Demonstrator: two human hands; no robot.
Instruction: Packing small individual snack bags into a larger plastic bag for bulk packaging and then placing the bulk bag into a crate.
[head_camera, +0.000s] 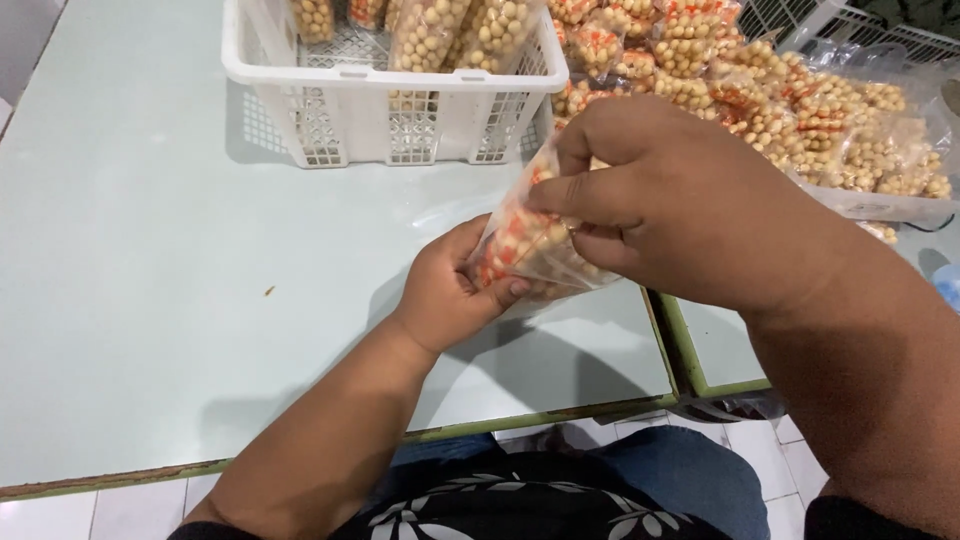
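Observation:
A small clear plastic bag of round beige snack balls, with a red and white label inside, is held above the table's front edge. My left hand grips its lower end from below. From above, my right hand pinches the bag's upper end with fingers and thumb. Both hands are closed on the bag, which tilts up to the right.
A white slotted plastic basket with several filled bags stands at the back. A heap of like bags lies at the right, partly on clear plastic. The pale green table has a seam at the right; tiled floor below.

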